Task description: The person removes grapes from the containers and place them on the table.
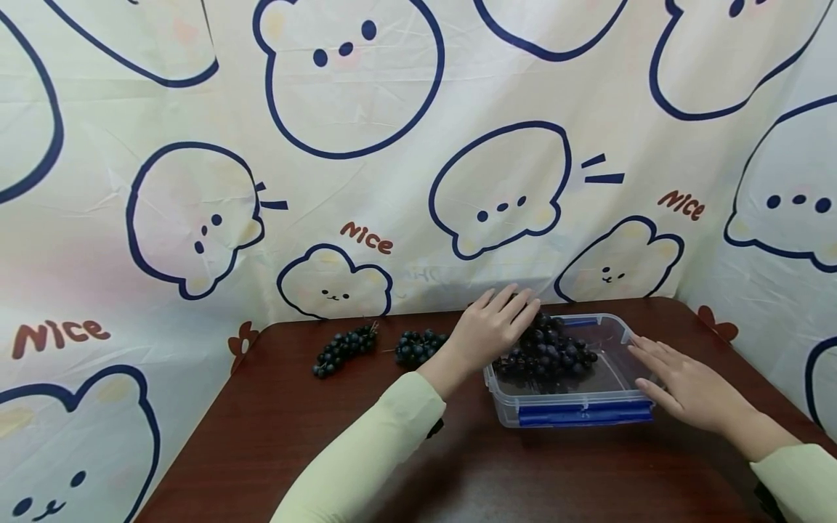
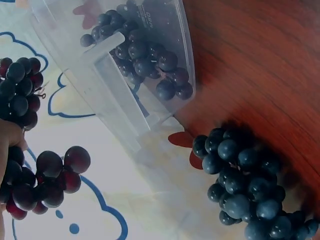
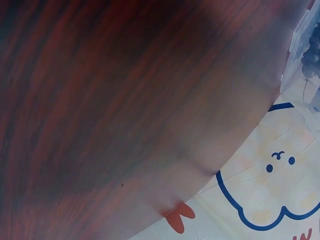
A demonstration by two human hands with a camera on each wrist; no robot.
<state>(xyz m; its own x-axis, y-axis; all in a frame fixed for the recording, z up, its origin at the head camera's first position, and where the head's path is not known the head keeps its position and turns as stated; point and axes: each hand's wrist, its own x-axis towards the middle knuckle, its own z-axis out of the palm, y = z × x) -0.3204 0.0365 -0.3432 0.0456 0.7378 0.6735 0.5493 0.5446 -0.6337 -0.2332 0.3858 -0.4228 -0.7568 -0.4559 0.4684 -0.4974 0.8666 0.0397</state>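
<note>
My left hand (image 1: 493, 327) holds a bunch of dark grapes (image 2: 45, 182) above the left side of a clear plastic box (image 1: 624, 367). In the left wrist view only a bit of that hand shows at the left edge, with grapes above and below it. More dark grapes (image 2: 142, 57) lie inside the box, seen through its wall. From the head, the held bunch is partly hidden by the hand and merges with those in the box. My right hand (image 1: 689, 385), fingers extended, touches the box's right rim.
Two more grape bunches lie on the brown table (image 1: 314, 450) left of the box: a long bunch (image 1: 343, 350) and a rounder bunch (image 1: 418, 347). A blue clip (image 1: 585, 414) runs along the box's front. Behind the table hangs a patterned cloth (image 1: 405, 196).
</note>
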